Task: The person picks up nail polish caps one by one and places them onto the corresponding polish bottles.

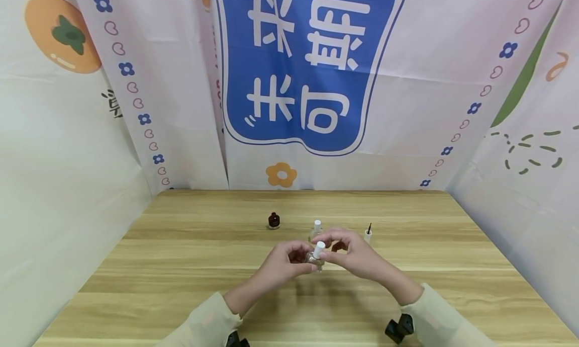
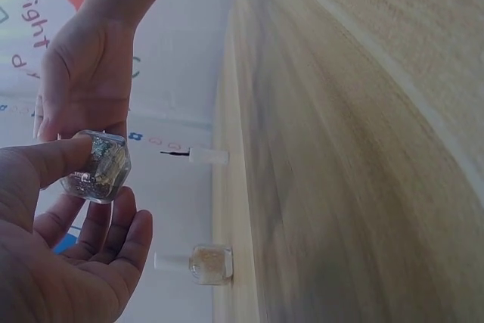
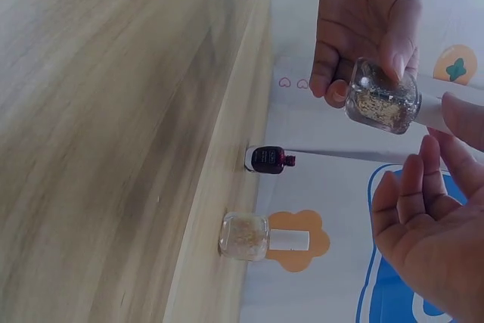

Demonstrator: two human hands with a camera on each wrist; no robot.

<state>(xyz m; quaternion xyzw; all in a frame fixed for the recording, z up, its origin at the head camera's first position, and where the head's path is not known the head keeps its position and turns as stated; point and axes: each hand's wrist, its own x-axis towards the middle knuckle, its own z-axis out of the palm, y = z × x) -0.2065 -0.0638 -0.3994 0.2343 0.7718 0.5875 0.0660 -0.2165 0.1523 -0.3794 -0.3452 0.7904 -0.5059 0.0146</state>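
A clear glass nail polish bottle with gold glitter (image 3: 380, 104) is held up above the table between both hands. My left hand (image 1: 281, 265) pinches its glass body between thumb and fingers. With thumb and fingertips, my right hand (image 1: 353, 254) grips the white cap (image 1: 319, 249) on top of the bottle. Just beyond the hands stands a second nail polish bottle (image 3: 246, 237), pale and glittery with a white cap; the right hand partly covers it in the head view.
A dark red nail polish bottle (image 1: 274, 221) without a cap stands farther back, left of the hands. To the right, a white cap (image 1: 368, 234) stands with its dark brush pointing up. Fabric printed with patterns surrounds the wooden table (image 1: 190, 266) on three sides.
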